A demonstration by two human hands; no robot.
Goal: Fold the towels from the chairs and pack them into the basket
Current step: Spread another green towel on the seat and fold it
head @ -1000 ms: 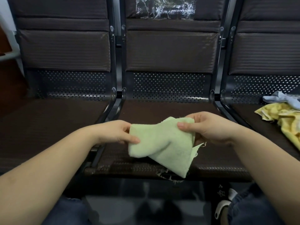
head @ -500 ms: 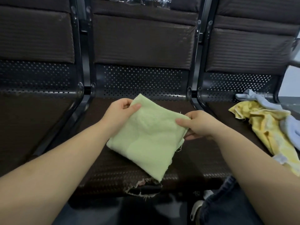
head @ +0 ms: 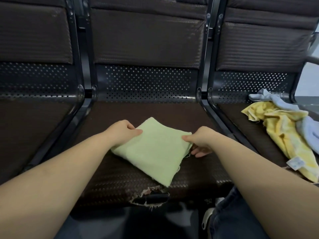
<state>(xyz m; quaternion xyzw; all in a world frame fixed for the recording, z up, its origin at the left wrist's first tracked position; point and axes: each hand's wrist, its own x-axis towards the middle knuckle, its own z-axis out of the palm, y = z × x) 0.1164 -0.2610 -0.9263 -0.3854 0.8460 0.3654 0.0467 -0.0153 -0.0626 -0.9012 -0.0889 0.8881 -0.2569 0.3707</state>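
Note:
A folded pale green towel (head: 153,150) lies as a rough square on the middle chair seat (head: 141,111). My left hand (head: 120,132) pinches its far left corner, thumb on top. At the right edge my right hand (head: 200,141) pinches the towel, with its fingers tucked under the cloth. A crumpled yellow towel (head: 283,133) and a light blue towel (head: 309,130) lie on the right chair seat. No basket is in view.
Three dark padded chairs stand in a row with black metal frames (head: 82,107) between them. The middle seat's front edge has a torn patch (head: 150,195). The left chair seat (head: 29,128) holds nothing. My knees in jeans (head: 229,218) are below.
The green towel went from hanging bunched in the air to lying flat and folded on the middle seat. Both hands lowered with it and keep hold of its corners.

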